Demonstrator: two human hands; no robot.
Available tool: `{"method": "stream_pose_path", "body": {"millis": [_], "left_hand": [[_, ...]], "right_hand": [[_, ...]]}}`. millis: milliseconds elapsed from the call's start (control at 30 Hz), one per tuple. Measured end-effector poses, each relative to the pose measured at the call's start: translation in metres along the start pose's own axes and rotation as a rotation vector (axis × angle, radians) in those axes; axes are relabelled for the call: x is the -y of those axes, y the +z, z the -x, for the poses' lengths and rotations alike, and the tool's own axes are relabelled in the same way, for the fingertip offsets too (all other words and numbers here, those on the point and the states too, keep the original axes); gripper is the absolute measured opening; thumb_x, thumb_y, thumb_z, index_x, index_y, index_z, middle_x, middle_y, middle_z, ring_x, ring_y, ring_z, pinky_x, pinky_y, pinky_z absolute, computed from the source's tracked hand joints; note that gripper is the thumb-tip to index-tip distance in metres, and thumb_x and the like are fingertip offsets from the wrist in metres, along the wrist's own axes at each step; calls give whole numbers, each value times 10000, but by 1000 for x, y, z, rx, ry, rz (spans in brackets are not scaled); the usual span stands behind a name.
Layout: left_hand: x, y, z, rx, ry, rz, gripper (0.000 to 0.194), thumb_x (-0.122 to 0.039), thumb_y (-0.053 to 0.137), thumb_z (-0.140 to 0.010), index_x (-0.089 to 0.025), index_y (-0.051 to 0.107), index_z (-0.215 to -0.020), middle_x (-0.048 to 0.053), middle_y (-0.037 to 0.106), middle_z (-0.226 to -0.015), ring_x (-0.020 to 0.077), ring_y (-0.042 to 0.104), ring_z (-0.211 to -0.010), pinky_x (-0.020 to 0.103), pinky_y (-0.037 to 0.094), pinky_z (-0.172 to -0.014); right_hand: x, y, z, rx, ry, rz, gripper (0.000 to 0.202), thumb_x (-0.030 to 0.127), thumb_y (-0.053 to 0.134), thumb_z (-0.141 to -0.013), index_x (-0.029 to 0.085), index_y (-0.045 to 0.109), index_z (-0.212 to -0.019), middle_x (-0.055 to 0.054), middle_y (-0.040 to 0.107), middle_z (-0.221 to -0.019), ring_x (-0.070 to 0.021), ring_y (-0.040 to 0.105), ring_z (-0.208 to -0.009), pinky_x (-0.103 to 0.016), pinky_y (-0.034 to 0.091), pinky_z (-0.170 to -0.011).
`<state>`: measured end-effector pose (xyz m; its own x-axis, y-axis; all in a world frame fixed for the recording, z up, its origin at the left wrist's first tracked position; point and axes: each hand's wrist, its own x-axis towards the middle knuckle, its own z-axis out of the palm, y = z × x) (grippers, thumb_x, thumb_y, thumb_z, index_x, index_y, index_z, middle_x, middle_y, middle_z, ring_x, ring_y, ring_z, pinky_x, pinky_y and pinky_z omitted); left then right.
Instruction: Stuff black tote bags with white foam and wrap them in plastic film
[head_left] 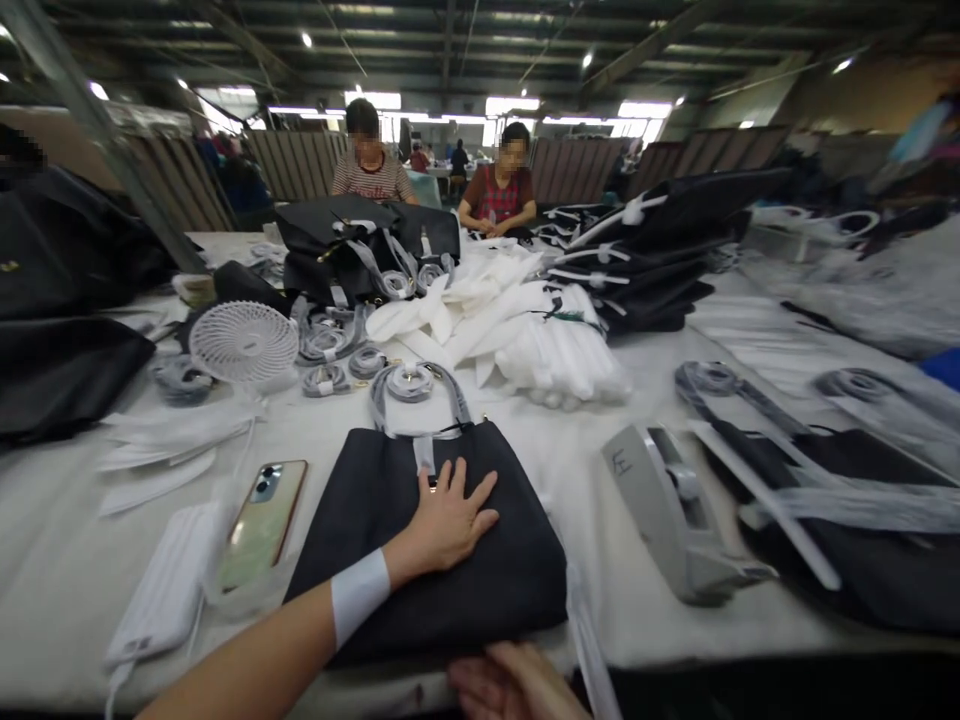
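A black handbag [502, 560] lies flat on the pale table, its wrapped handles pointing away from me. My left hand [448, 520] presses on the upper middle of the bag, fingers spread, beside a wrapped tab and a small metal clasp. A white band circles that wrist. At the bag's near edge is my right hand [517, 685], palm side up and blurred; its fingers reach toward the underside of the bag, and whether they grip it is unclear. A coiled wrapped strap [409, 382] sits between the handles.
Left are a phone [264, 525], a white power strip [166, 585] and a small fan [244, 342]. A grey tape dispenser [675, 510] and another black bag [877, 460] lie right. White padding [555, 345] is heaped behind. Two people [373, 172] [499, 190] sit across the table.
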<state>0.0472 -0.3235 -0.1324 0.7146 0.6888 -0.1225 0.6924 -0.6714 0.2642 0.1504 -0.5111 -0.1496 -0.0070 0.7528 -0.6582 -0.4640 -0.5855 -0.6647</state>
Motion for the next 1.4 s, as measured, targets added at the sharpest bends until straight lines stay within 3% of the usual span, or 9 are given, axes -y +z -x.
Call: {"method": "stream_pose_path", "body": {"millis": [133,233,333,433,700,867,1000,1100,1400], "left_hand": [[-3,13,5,-76,5,-74,586,-554,314,-959,-374,198,-1504,203,300,-1529,456,268,-1388,732,179,-1025],[-4,14,5,-96,8,-98,586,-559,307,-959,-368,206,-1504,212,309,-1522,455,293,-1378,725,189,-1022],[-4,13,6,-100,15,-124,588,-556,301,-962,-359,202,-1506,224,318,-1514,450,304,-1374,713,207,-1020],[-5,14,7,-108,14,-142,584,-538,304,-967,-355,192,-1510,219,328,-1512,440,308,-1376,702,223,-1021],[-6,20,7,-130,9,-173,577,-517,334,-965,-363,202,-1506,207,346,-1507,430,331,-1368,696,232,-1022],[-7,18,7,-131,15,-170,564,-510,323,-971,-354,219,-1503,210,348,-1505,422,329,-1372,689,252,-1020],[-6,14,8,-127,1,-144,563,-500,337,-971,-344,230,-1501,203,337,-1512,427,305,-1382,708,232,-1025],[-7,8,12,-132,-2,-64,537,-484,320,-979,-311,279,-1486,193,326,-1520,391,298,-1395,695,211,-1056],[22,-22,63,-418,-189,-56,608,-378,530,-907,-288,308,-1465,121,200,-1586,360,143,-1451,621,146,-1139]], "right_hand": [[-19,-52,22,-381,-113,28,749,511,840,-550,196,516,-1148,-28,666,-741,-224,676,-654,-331,554,-596],[0,-71,25,-590,-465,179,935,424,834,-524,252,409,-1339,-106,650,-1103,-209,665,-684,-319,546,-550],[42,-71,21,-501,-632,407,611,417,776,-574,231,633,-1139,-144,572,-1299,-196,657,-728,-301,544,-572],[98,-75,14,-421,-670,364,381,517,680,-680,183,701,-862,-111,715,-905,-165,616,-574,-284,512,-511],[216,-118,-5,-806,-847,243,465,566,627,-742,140,613,-927,-115,692,-825,-234,688,-796,-350,561,-697],[184,-84,-3,-980,-1046,743,569,487,584,-819,139,547,-1268,-196,587,-1282,-326,524,-1226,-500,380,-1058],[144,-45,-27,-491,-1016,1095,504,505,480,-884,159,602,-1229,-146,629,-1255,-283,563,-1194,-437,411,-1052],[125,-32,-58,-291,-818,1132,547,537,508,-846,146,607,-1216,-146,660,-1207,-290,614,-1114,-434,464,-986],[118,-45,-96,-370,-704,1024,768,667,580,-702,163,560,-1282,-127,655,-1228,-322,602,-1137,-442,463,-986]]}}
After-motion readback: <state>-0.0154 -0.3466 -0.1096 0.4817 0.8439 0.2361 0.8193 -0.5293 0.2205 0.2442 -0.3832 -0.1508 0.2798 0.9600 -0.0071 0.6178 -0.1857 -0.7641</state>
